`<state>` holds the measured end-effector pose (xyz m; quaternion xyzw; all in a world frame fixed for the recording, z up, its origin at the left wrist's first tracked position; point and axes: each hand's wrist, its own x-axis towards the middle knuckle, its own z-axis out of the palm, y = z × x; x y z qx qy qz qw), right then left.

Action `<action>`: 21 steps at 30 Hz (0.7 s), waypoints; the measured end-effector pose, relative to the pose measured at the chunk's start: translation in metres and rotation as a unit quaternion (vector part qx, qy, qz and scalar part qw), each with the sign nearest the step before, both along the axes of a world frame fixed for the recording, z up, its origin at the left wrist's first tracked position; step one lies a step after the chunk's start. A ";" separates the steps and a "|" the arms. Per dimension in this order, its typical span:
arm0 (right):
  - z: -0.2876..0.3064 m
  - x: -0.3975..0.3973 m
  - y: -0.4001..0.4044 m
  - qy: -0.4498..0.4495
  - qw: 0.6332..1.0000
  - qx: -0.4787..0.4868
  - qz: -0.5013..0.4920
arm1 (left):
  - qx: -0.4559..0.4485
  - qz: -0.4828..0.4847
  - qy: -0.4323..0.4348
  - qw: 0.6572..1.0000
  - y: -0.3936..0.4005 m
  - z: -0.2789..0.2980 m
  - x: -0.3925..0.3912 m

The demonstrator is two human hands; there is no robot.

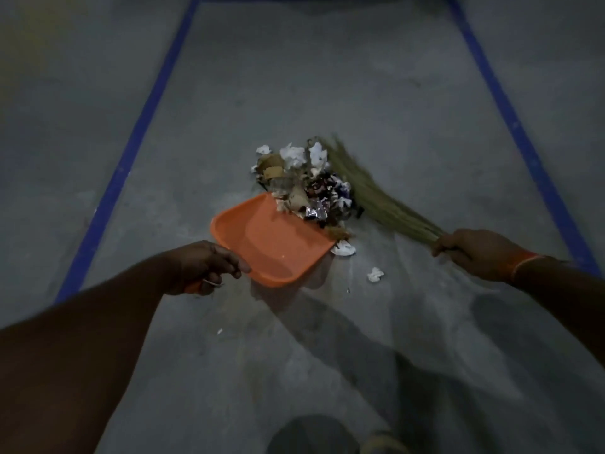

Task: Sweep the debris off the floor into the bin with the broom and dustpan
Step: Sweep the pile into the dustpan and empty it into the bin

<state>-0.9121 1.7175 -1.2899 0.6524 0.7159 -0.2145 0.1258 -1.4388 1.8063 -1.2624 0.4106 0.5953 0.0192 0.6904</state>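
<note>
Left arm extends forward from the lower left, forearm bare. Left hand (203, 267) is curled closed around a handle, knuckles up. Right arm enters from the right edge, a band at the wrist. Right hand (474, 253) is clenched around a stalk bundle.

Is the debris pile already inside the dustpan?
No, the debris pile sits on the floor at the open edge of the dustpan, whose tray looks nearly bare.

Orange dustpan (271, 240), straw-green broom (370, 191), white and brown debris (304, 178), blue tape (131, 152) on grey floor (294, 77).
</note>
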 end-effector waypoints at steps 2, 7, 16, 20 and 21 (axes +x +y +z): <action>-0.001 0.001 -0.012 0.007 1.000 0.017 0.022 | 0.011 -0.014 -0.001 1.000 0.006 -0.005 0.006; -0.001 0.008 -0.040 0.006 0.998 0.041 0.046 | 0.042 -0.017 -0.016 0.999 0.003 -0.017 0.020; 0.004 0.015 -0.093 0.037 0.996 0.051 0.057 | 0.044 0.002 -0.027 0.999 -0.018 -0.027 0.037; 0.004 0.005 -0.108 0.032 0.996 0.045 0.067 | 0.046 0.009 -0.032 0.998 -0.022 -0.031 0.045; 0.005 0.002 -0.110 0.032 0.996 0.046 0.073 | 0.048 0.015 -0.035 0.998 -0.024 -0.032 0.047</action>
